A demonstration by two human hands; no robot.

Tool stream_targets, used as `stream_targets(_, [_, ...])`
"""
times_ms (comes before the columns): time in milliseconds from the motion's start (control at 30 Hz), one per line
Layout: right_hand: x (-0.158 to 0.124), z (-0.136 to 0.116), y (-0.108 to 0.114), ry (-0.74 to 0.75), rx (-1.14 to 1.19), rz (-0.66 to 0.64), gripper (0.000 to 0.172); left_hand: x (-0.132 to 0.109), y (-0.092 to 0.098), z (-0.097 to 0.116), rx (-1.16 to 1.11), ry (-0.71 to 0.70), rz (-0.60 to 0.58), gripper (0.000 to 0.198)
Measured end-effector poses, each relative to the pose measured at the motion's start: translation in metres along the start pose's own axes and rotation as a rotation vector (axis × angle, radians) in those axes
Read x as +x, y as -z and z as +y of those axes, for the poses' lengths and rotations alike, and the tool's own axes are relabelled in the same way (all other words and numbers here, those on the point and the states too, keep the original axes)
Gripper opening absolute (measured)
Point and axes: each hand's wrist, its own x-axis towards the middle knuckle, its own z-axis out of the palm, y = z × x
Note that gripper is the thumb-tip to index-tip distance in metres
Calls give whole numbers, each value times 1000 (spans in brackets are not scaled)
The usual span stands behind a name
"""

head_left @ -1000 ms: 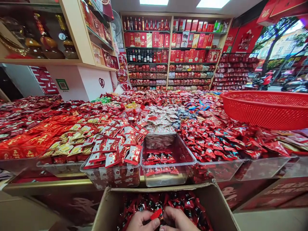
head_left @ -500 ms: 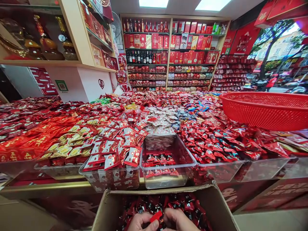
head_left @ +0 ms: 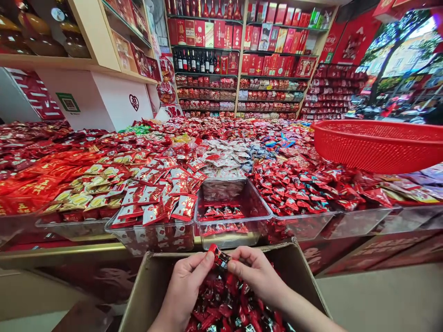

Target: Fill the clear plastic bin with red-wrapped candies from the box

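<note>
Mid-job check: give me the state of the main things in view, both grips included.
Red-and-black candy: wrapped, held up
Left grip: closed on one end of it
Right grip: closed on the other end
Cardboard box: open, loose candies inside
Middle clear bin: open, packets only low down
Clear bin left of it: heaped above its rim
Red perforated basket: upright, contents hidden

One small wrapped candy [head_left: 220, 259] is pinched between the fingertips of the left hand [head_left: 189, 279] and right hand [head_left: 256, 273]. Its shiny wrapper is red and black, with little pale marks. It tilts, left end higher. It is up above the heap of candies [head_left: 226, 299] in the cardboard box [head_left: 300, 268].
</note>
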Motion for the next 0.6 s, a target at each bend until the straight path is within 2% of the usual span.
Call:
stream_targets(133, [-1, -5, -3, 18, 7, 33, 31, -1, -3, 4, -126, 2, -9, 22])
stream_targets(267, [-2, -2, -4, 56, -101, 32, 27, 0, 5, -4, 79, -79, 59, 22])
stream_targets(333, [-3, -1, -5, 73, -129, 40, 25, 0, 8, -10, 100, -76, 76, 23])
stream_targets(500, [-9, -1, -5, 22, -61, 47, 25, -4, 5, -19, -186, 9, 123, 21])
stream_targets(600, [-12, -5, 2, 56, -231, 48, 24, -6, 4, -20, -153, 40, 174, 23])
